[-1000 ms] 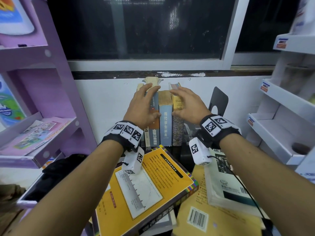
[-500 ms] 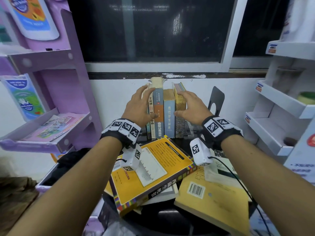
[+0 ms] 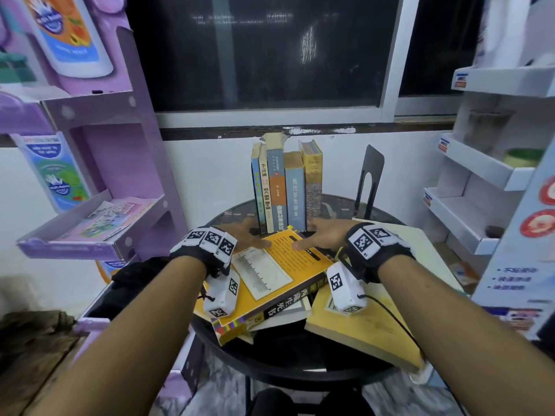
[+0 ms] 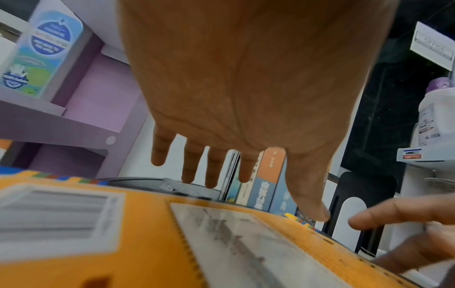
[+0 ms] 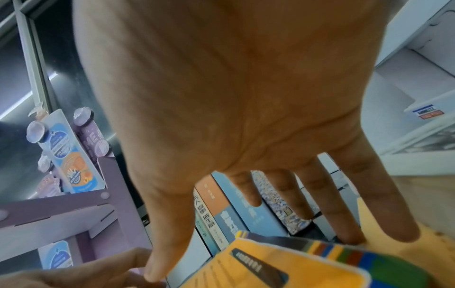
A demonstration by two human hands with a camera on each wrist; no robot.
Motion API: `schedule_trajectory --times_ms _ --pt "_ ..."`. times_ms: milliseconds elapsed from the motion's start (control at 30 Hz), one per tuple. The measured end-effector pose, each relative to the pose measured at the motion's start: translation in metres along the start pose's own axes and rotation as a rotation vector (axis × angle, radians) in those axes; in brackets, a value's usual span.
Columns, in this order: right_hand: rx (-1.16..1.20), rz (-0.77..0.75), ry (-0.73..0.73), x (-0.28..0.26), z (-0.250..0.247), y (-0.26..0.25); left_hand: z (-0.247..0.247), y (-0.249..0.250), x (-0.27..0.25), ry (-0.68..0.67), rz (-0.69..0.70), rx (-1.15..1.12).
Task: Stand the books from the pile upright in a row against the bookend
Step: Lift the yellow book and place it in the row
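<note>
Both hands had come down from the upright books since the earlier frames, where they had been pressed against the row. My left hand (image 3: 250, 235) now hovered over the far left corner of the orange book (image 3: 271, 276) on top of the pile, its fingers (image 4: 189, 167) straight and spread, holding nothing. My right hand (image 3: 322, 235) was at the far right corner of the same book, fingers (image 5: 344, 204) also extended and loose, with the thumb reaching over the cover; I could not tell whether the fingertips actually touched the book's edge.

I saw the row of upright books (image 3: 286, 187) standing unsupported at the back of the round black table (image 3: 288, 360), spines facing me. The black bookend (image 3: 371, 181) stood to the right of the row with a clear gap between them, so the books were not against it.

The orange book lay flat and skewed, back cover up, on a pale book beneath it. To its right lay a tan book (image 3: 369, 328) with a barcode, overhanging the table's edge, and a white book (image 3: 414, 244) behind my right wrist.

A purple display shelf (image 3: 126, 163) stood to the left and a white display shelf (image 3: 480, 175) to the right, with a dark window (image 3: 264, 52) above the row.
</note>
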State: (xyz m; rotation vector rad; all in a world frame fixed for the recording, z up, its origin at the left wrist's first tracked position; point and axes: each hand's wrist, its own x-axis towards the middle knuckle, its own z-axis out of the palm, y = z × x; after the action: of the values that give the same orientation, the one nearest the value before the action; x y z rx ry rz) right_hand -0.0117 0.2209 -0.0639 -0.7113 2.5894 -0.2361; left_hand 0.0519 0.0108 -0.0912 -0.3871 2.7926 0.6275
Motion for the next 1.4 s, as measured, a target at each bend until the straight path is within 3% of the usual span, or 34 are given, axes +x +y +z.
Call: schedule_trajectory --times_ms 67,267,467,700,933,1133,1400 --pt "0.022 0.032 -0.001 0.000 0.005 0.001 0.001 0.001 -0.009 -0.018 -0.075 0.037" --pt "0.022 0.046 0.020 -0.002 0.008 -0.005 0.001 -0.004 -0.011 -0.124 -0.123 0.050" --pt "0.012 0.044 -0.026 0.002 0.015 -0.010 0.002 0.002 -0.010 -0.094 -0.061 0.129" --pt "0.106 0.051 0.036 0.001 0.020 -0.005 0.002 -0.005 -0.007 -0.099 -0.041 0.093" --pt "0.202 -0.011 0.038 -0.001 0.012 -0.012 -0.011 -0.011 -0.012 -0.111 0.025 -0.014" --pt "0.213 -0.134 0.055 -0.010 -0.002 -0.026 -0.023 -0.019 -0.029 -0.191 0.109 -0.288" --pt "0.234 -0.228 0.135 -0.024 -0.030 -0.050 -0.042 -0.035 -0.040 -0.041 0.225 -0.339"
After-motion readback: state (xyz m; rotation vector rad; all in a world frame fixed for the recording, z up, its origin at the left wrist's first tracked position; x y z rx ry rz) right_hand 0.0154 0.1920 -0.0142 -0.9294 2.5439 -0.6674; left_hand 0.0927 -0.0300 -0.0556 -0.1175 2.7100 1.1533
